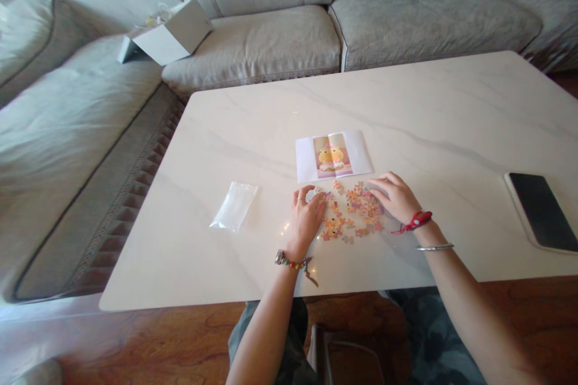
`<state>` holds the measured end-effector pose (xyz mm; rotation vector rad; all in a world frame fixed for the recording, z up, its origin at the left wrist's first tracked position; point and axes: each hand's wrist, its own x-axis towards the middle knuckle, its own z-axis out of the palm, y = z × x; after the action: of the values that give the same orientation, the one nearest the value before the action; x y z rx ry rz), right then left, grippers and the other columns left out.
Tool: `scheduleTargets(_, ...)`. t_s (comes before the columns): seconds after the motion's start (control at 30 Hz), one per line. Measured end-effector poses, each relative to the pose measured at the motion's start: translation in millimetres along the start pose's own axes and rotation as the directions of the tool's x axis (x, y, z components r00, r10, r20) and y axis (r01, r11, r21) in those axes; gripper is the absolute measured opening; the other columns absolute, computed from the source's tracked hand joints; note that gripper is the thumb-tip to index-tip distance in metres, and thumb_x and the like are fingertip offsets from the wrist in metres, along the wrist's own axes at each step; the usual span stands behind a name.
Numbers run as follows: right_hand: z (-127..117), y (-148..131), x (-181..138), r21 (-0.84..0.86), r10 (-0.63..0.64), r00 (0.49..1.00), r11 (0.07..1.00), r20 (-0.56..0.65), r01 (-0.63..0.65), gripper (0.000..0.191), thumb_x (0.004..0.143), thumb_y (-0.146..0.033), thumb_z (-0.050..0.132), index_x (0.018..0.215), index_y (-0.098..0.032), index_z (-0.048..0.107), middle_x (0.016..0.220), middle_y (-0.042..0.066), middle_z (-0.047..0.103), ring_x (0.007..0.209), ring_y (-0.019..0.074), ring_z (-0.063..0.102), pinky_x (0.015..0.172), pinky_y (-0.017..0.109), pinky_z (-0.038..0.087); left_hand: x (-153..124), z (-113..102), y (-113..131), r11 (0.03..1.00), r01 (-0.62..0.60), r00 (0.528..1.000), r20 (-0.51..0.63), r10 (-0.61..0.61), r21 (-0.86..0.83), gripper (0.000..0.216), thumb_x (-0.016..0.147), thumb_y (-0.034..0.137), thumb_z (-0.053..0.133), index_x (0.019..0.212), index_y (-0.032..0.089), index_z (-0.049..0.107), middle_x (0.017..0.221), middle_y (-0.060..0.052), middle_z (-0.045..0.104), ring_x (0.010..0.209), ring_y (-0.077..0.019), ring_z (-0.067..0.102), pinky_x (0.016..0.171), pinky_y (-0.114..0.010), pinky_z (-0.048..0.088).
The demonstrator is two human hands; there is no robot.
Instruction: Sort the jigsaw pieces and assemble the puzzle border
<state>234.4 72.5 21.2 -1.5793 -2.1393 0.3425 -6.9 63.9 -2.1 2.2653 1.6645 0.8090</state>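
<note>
Loose jigsaw puzzle pieces [361, 204] in orange, yellow and pink lie in a heap on the white marbled table [217, 132]. At the heap's left edge is my left hand [307, 216], its fingers bent and spread apart around some pieces; I see nothing gripped in it. My right hand [394, 195] reaches in from the right, fingers stretched out and touching the pieces at that side. Just beyond the heap lies a creased paper sheet [304, 159] with a printed picture [332, 156] of a yellow cartoon figure.
A clear plastic bag [235, 207] lies flat left of my hands. At the right is a dark-screened phone [544, 210]. Grey sofas [275, 42] border the table's far and left sides, with a white box [180, 30] on them. A stool [347, 355] stands below the near edge.
</note>
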Motion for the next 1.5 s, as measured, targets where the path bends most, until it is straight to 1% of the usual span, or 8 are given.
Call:
scheduleTargets(0.1, 10.3, 0.4, 3.1, -0.032, -0.03, 0.996, 0.999, 0.084, 0.033, 0.029, 0.081, -0.023, 0.048, 0.107, -0.022, 0.059, 0.095, 0.007, 0.054, 0.087, 0.019, 0.051, 0.079, 0.034, 0.042, -0.3, 1.0, -1.6, 1.0, -0.009, 1.0, 0.015, 0.009, 0.002, 0.022, 0.083, 0.025, 0.047, 0.101, 0.026, 0.061, 0.114, -0.006, 0.045, 0.104, -0.0214, 0.039, 0.092, -0.039, 0.038)
scheduleTargets(0.23, 19.7, -2.9, 4.7, 0.018, -0.028, 0.994, 0.999, 0.108, 0.026, 0.02, 0.078, -0.019, 0.051, 0.094, -0.02, 0.063, 0.092, 0.007, 0.055, 0.087, 0.0185, 0.052, 0.079, 0.032, 0.043, 1.0, 1.0, 9.3, 0.995, -0.104, 0.991, 0.084, 0.103, 0.006, 0.025, 0.083, 0.028, 0.048, 0.106, 0.026, 0.059, 0.121, -0.006, 0.045, 0.11, -0.023, 0.037, 0.092, -0.04, 0.038)
scheduleTargets(0.47, 0.5, 13.9, -0.5, 0.052, 0.055, 0.993, 0.997, 0.108, -0.061, 0.011, 0.071, -0.022, 0.059, 0.081, -0.019, 0.063, 0.084, 0.004, 0.056, 0.08, 0.0165, 0.054, 0.075, 0.029, 0.044, 2.4, 2.5, 30.8, 0.956, -0.295, 0.919, 0.276, 0.281, 0.009, 0.032, 0.085, 0.033, 0.046, 0.117, 0.033, 0.05, 0.128, -0.001, 0.047, 0.12, -0.0261, 0.031, 0.094, -0.046, 0.033)
scheduleTargets(0.6, -12.8, 28.8, -7.3, 0.043, 0.095, 0.976, 0.994, 0.193, -0.106, 0.015, 0.069, -0.025, 0.06, 0.082, -0.019, 0.064, 0.081, 0.003, 0.058, 0.072, 0.0149, 0.054, 0.067, 0.027, 0.044, 3.0, -3.5, 15.5, 0.982, -0.174, 0.966, 0.206, 0.156, 0.071, 0.03, 0.085, 0.032, 0.045, 0.114, 0.028, 0.053, 0.126, -0.005, 0.048, 0.12, -0.0257, 0.034, 0.093, -0.045, 0.034)
scheduleTargets(0.77, -15.4, 33.0, -11.3, 0.075, 0.039, 0.972, 0.996, 0.233, -0.058, 0.033, 0.071, -0.026, 0.058, 0.104, -0.02, 0.06, 0.085, 0.003, 0.058, 0.068, 0.0139, 0.053, 0.068, 0.028, 0.044, -0.1, -14.8, -9.1, 0.998, 0.013, 0.997, 0.074, -0.018, 0.068, 0.033, 0.088, 0.028, 0.038, 0.118, 0.021, 0.049, 0.125, -0.009, 0.049, 0.119, -0.0229, 0.038, 0.094, -0.042, 0.037)
scheduleTargets(1.1, 7.8, 14.2, -18.3, -0.005, -0.017, 0.99, 1.0, 0.137, 0.017, 0.022, 0.079, -0.025, 0.051, 0.096, -0.023, 0.065, 0.09, 0.005, 0.056, 0.082, 0.0158, 0.056, 0.074, 0.028, 0.046, -28.4, -18.8, -6.7, 0.986, -0.067, 0.965, 0.26, 0.026, 0.153, 0.041, 0.088, 0.03, 0.038, 0.128, 0.025, 0.037, 0.134, -0.008, 0.04, 0.128, -0.0251, 0.028, 0.098, -0.045, 0.033)
scheduleTargets(1.23, 8.6, 8.7, -21.2, 0.025, -0.059, 0.989, 0.998, 0.134, 0.056, 0.025, 0.081, -0.024, 0.049, 0.101, -0.025, 0.063, 0.093, 0.004, 0.055, 0.08, 0.0146, 0.056, 0.075, 0.028, 0.046, -31.5, -22.1, -9.6, 0.987, -0.036, 0.987, 0.16, 0.01, 0.155, 0.038, 0.087, 0.023, 0.04, 0.124, 0.024, 0.042, 0.129, -0.009, 0.044, 0.123, -0.0247, 0.034, 0.095, -0.043, 0.037)
scheduleTargets(1.5, 0.2, 0.3, -23.7, 0.051, 0.002, 1.0, 0.999, 0.012, -0.003, 0.021, 0.081, -0.024, 0.047, 0.091, -0.021, 0.065, 0.09, 0.005, 0.058, 0.078, 0.0149, 0.057, 0.075, 0.028, 0.046, -29.4, -26.9, -19.2, 0.994, 0.096, 0.995, 0.008, -0.096, 0.046, 0.023, 0.083, 0.02, 0.046, 0.101, 0.019, 0.06, 0.093, -0.007, 0.056, 0.086, -0.0185, 0.053, 0.081, -0.036, 0.045)
